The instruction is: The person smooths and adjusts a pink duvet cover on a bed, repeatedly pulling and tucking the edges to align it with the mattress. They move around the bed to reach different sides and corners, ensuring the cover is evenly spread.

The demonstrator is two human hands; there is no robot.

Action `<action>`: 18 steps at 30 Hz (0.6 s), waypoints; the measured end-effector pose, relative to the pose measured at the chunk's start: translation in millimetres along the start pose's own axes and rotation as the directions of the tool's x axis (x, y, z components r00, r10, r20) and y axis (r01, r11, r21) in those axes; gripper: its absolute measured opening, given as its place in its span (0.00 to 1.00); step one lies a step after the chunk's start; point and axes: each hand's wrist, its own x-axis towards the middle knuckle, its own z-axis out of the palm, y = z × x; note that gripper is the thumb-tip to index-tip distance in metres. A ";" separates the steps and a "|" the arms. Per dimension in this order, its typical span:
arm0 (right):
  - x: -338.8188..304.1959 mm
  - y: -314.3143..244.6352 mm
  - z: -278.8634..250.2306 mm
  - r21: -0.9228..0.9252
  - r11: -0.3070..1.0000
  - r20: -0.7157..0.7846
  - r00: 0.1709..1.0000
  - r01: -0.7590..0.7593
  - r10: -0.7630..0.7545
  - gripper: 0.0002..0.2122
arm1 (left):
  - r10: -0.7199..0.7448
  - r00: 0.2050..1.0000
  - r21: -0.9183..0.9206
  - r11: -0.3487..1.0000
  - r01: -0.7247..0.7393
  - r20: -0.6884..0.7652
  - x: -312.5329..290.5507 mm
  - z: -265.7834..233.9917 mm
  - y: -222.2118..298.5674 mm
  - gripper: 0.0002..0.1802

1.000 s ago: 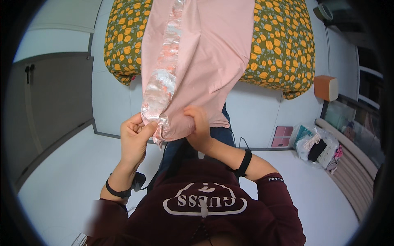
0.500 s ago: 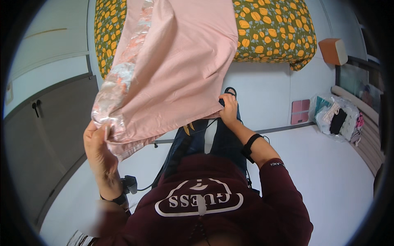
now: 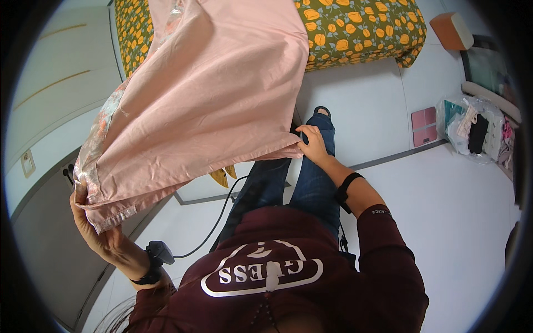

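Note:
A large pink cloth cover (image 3: 222, 100) with a shiny patterned strip down its left side stretches from the far bed toward me. My left hand (image 3: 104, 238) is closed on its near left corner, with some of the fingers hidden under the fabric. At the near right corner, my right hand (image 3: 313, 145) pinches the hem between thumb and fingers. Between the hands the near edge hangs slanting, lower on the left, and a second layer shows beneath it. The cover's far end runs out of view.
A bed with a green, yellow-flowered cover (image 3: 361, 30) lies beyond. To the right are a brown-and-white box (image 3: 451, 31), a pink scale (image 3: 425, 126) and a clear bag of clothes (image 3: 472, 129). A grey door (image 3: 47, 238) stands left. A black cable (image 3: 223, 213) hangs from my left wrist.
My left hand has moved out to the left and lower with its corner, spreading the near edge wider. My right hand keeps its grip. The view has turned slightly.

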 end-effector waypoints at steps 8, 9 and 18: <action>-18.3 -25.3 -3.2 -0.003 0.998 0.234 0.971 0.058 -0.055 0.36 | 0.004 0.989 -0.053 0.999 0.004 0.147 5.5 -1.1 6.3 0.15; -17.4 -27.8 1.4 -0.008 0.998 0.211 0.976 0.055 -0.052 0.36 | -0.001 0.985 -0.067 0.998 0.012 0.170 6.9 -1.1 8.3 0.15; 7.0 -42.3 45.5 0.016 0.989 0.006 0.989 0.147 -0.147 0.27 | 0.035 0.935 -0.067 0.998 -0.012 0.353 6.5 -6.2 5.7 0.18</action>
